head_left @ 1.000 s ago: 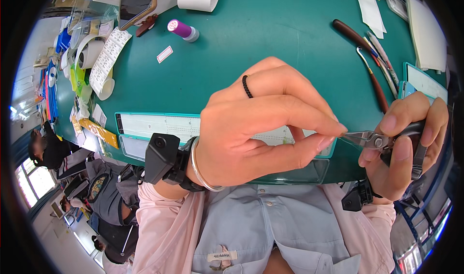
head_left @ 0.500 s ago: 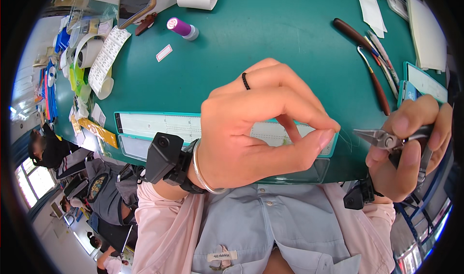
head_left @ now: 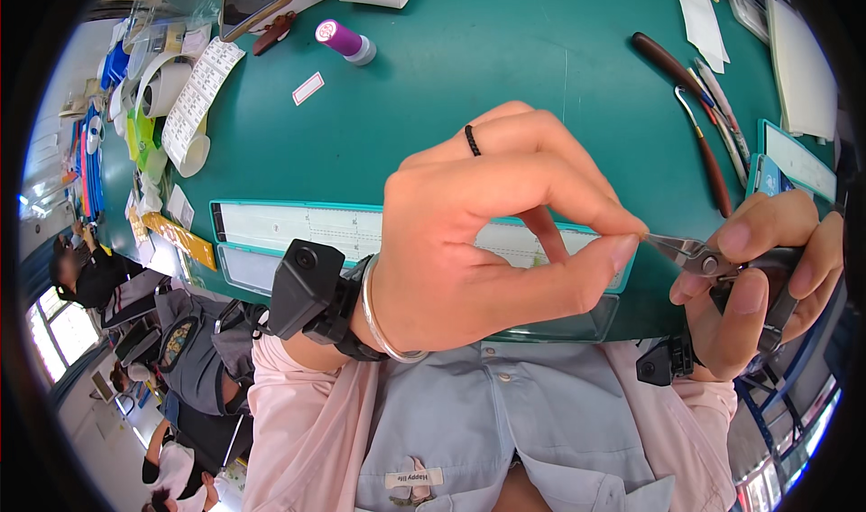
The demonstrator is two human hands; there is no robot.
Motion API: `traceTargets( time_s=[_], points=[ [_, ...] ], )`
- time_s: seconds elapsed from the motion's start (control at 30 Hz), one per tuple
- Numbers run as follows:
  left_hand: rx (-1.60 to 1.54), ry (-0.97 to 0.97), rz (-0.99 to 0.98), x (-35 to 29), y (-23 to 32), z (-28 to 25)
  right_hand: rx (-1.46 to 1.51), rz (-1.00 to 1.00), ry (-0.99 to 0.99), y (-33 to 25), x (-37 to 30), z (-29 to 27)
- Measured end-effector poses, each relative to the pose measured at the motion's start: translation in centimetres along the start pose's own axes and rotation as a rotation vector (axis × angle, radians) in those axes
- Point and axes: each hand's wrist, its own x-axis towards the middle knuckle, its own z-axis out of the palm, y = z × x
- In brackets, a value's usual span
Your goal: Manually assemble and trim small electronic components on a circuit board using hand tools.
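Note:
My left hand is closed, thumb and index fingertip pinched together. A fine strand like thread showed at these fingertips a moment ago; now it is hard to make out. In my right hand is a pair of small pliers with dark handles, and my fingers wrap round them. Their pointed metal jaws reach left to the pinched fingertips and seem to touch there. Beneath my left hand lies a long, flat teal-edged case with a white marked insert, partly hidden by the hand and wrist.
On the green table stand a purple-capped stamp and a small red-bordered label. A wooden-handled hook, a dark handle and pens lie right. Label rolls crowd the left. People sit beyond.
The pliers have moved left and slightly up, so their tips now meet my left fingertips. My left hand has shifted a little right, still pinched.

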Motion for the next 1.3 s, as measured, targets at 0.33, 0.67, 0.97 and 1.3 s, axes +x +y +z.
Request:
traceTargets(
  time_s=[0.33,0.67,0.97,1.3],
  points=[
    [-0.018,0.019,-0.025,-0.4,0.1,0.0,0.024,0.035,0.032,0.1,-0.2,0.3],
    [-0.034,0.005,-0.025,0.0,0.0,0.2,-0.035,0.043,0.044,-0.2,-0.1,0.2],
    [-0.057,0.013,-0.06,-0.1,0.2,0.3,-0.033,0.049,0.041,-0.5,-0.1,0.2],
    [-0.054,0.004,-0.072,-0.2,0.4,0.3,-0.049,0.032,0.026,-0.4,-0.2,0.0]
  ],
)
